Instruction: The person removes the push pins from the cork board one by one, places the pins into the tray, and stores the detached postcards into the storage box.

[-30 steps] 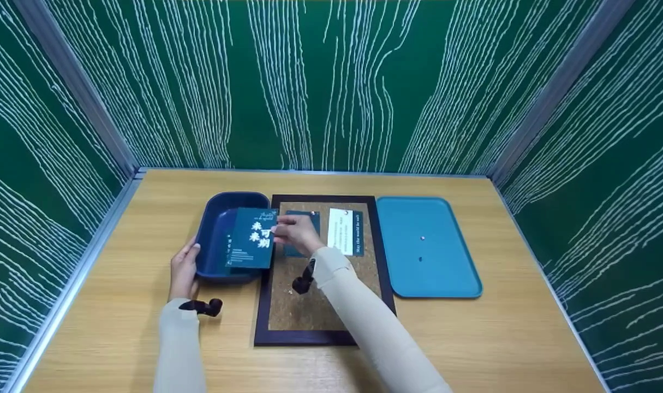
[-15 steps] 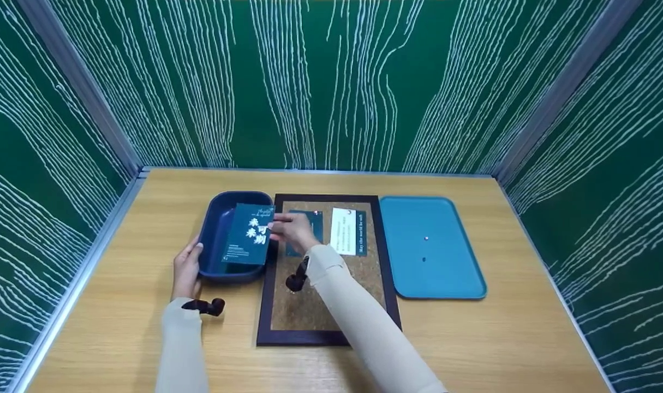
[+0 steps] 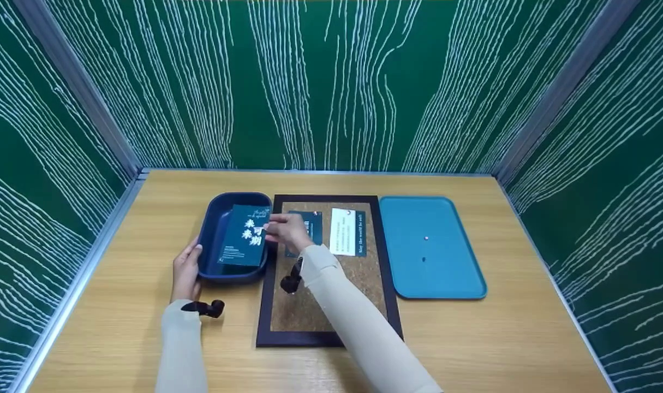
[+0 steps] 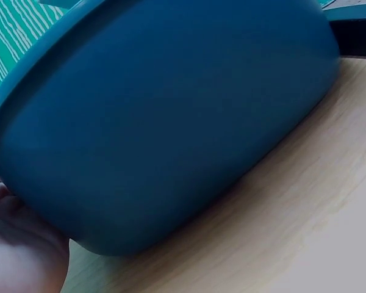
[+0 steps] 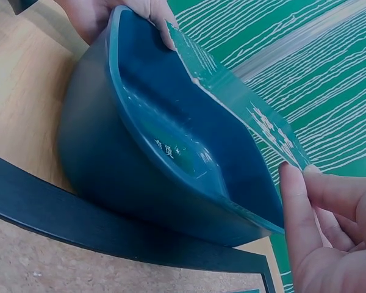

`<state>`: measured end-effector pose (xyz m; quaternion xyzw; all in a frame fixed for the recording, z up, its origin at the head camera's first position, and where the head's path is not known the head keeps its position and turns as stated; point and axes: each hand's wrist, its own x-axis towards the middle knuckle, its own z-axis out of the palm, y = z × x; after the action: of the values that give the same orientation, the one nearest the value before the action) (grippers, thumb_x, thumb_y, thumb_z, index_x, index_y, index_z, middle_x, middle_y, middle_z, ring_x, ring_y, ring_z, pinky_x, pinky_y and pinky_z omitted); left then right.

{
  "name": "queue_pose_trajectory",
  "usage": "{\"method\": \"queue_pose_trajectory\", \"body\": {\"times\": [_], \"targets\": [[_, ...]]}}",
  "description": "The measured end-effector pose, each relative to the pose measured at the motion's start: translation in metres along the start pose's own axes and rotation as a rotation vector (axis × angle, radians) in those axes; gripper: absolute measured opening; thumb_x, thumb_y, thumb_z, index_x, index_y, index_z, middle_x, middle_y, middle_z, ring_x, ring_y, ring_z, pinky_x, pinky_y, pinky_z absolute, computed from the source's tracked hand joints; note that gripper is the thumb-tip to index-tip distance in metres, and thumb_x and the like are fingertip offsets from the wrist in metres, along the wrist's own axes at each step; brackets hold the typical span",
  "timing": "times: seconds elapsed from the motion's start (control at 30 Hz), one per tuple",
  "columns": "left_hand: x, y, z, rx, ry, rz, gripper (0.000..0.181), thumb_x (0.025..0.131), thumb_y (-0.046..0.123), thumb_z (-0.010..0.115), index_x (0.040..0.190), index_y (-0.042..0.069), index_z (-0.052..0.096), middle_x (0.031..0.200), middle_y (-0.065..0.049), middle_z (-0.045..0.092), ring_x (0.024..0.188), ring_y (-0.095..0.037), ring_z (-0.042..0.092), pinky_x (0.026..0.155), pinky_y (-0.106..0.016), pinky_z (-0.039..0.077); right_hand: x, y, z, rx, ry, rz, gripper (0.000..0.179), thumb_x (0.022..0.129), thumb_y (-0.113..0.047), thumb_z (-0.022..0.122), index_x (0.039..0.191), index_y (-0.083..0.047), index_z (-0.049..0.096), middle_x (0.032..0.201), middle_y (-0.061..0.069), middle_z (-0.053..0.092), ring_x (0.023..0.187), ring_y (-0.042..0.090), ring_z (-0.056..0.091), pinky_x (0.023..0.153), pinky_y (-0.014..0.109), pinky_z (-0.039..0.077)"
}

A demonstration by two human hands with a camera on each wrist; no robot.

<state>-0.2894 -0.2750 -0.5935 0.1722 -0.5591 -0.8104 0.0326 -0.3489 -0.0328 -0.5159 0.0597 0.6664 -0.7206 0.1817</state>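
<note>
My right hand (image 3: 288, 232) pinches a dark green card (image 3: 241, 240) with white characters by its right edge, between thumb and fingers. The card is held tilted above a deep blue basin (image 3: 203, 262). In the right wrist view, another green card (image 5: 171, 149) lies on the basin floor. My left hand (image 3: 186, 270) grips the basin's left rim, thumb over the edge. In the left wrist view, the basin's outer wall (image 4: 171, 122) covers most of that hand.
A dark-framed cork board (image 3: 331, 295) sits beside the basin. Pinned on it are a green card (image 3: 316, 232), partly behind my right hand, and a white-and-green card (image 3: 343, 232). The teal tray (image 3: 446, 273) at right bears two small objects.
My right hand has moved a little to the left, carrying the green card farther over the basin. My left hand keeps its hold on the basin rim.
</note>
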Motion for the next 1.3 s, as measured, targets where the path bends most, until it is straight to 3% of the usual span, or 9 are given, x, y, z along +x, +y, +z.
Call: {"method": "queue_pose_trajectory", "body": {"times": [0.17,0.33,0.77,1.03,1.3], "targets": [[0.0,0.002,0.0,-0.01,0.006,-0.022,0.048,0.103,0.019,0.042,0.15,0.011,0.034,0.16,0.001,0.022,0.145,-0.014,0.026,0.114,-0.029,0.033,0.002,0.001,0.005,-0.016,0.008,-0.004,0.04,0.086,0.002,0.067,0.126,0.0,0.062,0.111,0.015,0.069,0.091,0.02,0.071,0.073,0.025,0.059],[0.0,0.002,0.0,0.005,0.018,-0.021,0.048,0.103,0.019,0.043,0.149,0.013,0.034,0.161,0.002,0.019,0.146,-0.014,0.022,0.117,-0.031,0.028,0.002,0.001,0.009,-0.009,0.012,-0.006,0.038,0.086,0.003,0.067,0.124,0.002,0.062,0.112,0.017,0.069,0.088,0.02,0.071,0.072,0.025,0.06],[0.001,0.001,0.002,0.038,0.025,-0.033,0.049,0.103,0.023,0.045,0.15,0.015,0.034,0.161,0.003,0.018,0.147,-0.015,0.022,0.117,-0.033,0.029,0.002,-0.002,0.014,-0.035,0.052,0.014,0.036,0.087,-0.001,0.068,0.123,-0.004,0.064,0.108,0.012,0.069,0.082,0.018,0.071,0.069,0.024,0.059],[0.0,0.0,0.0,0.02,0.012,-0.004,0.049,0.103,0.021,0.043,0.15,0.011,0.033,0.16,-0.001,0.023,0.142,-0.018,0.031,0.114,-0.034,0.035,-0.001,-0.002,0.018,-0.028,0.019,-0.01,0.038,0.087,0.002,0.066,0.125,0.002,0.062,0.112,0.018,0.069,0.093,0.023,0.071,0.071,0.026,0.06],[-0.001,0.001,0.0,0.014,0.022,-0.017,0.048,0.103,0.019,0.042,0.15,0.011,0.033,0.161,0.0,0.021,0.146,-0.014,0.024,0.118,-0.032,0.028,0.001,-0.002,0.019,-0.024,0.035,-0.007,0.038,0.087,0.002,0.066,0.125,0.001,0.062,0.112,0.017,0.068,0.093,0.023,0.071,0.07,0.025,0.06]]}}
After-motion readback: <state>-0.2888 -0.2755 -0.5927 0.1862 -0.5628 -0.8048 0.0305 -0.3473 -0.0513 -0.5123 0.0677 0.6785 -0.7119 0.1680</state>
